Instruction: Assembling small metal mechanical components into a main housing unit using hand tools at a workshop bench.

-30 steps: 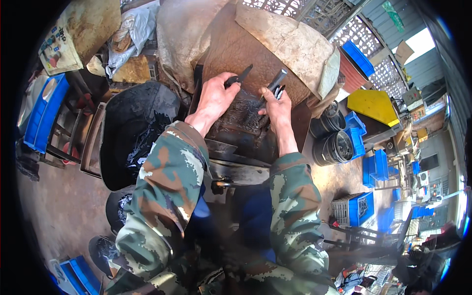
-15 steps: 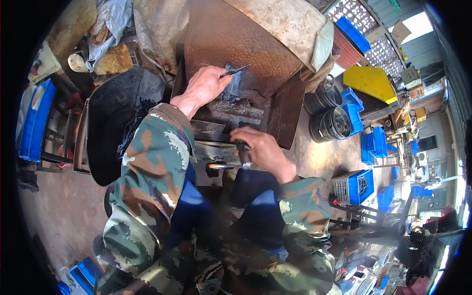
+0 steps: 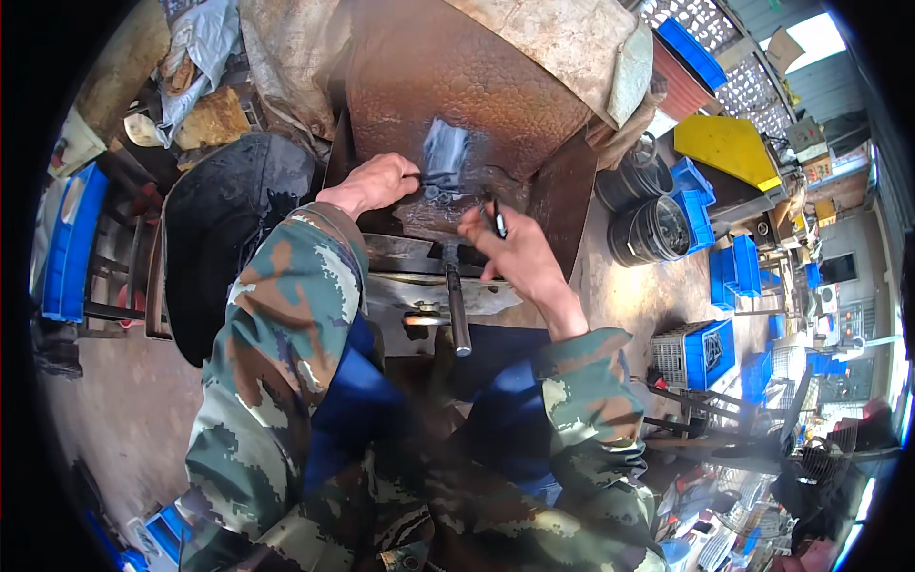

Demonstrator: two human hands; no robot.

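Note:
My left hand (image 3: 381, 181) is closed, its thumb and fingertips pressed together beside a pale blue-grey patch (image 3: 445, 151) on the brown metal back of a box-like work stand (image 3: 477, 81). Whatever those fingertips may hold is hidden. Over the stand's right part, my right hand (image 3: 522, 255) has its fingers curled around a small dark piece with a pale end (image 3: 499, 222). A dark metal rod like a tool handle (image 3: 458, 310) lies between my hands, sticking out toward me over the stand's front edge, with neither hand on it.
To the left stands a large black curved panel (image 3: 229, 229). Black buckets (image 3: 650, 232) and blue crates (image 3: 734, 272) are on the right, near a yellow sheet (image 3: 726, 153). Stained cloth (image 3: 562, 48) drapes over the stand's back. A round metal fitting (image 3: 426, 317) sits at its front.
My right hand has let go of the rod and moved up and right, now with a small dark piece in it. The left hand has lowered slightly; the dark pointed tool no longer shows in it.

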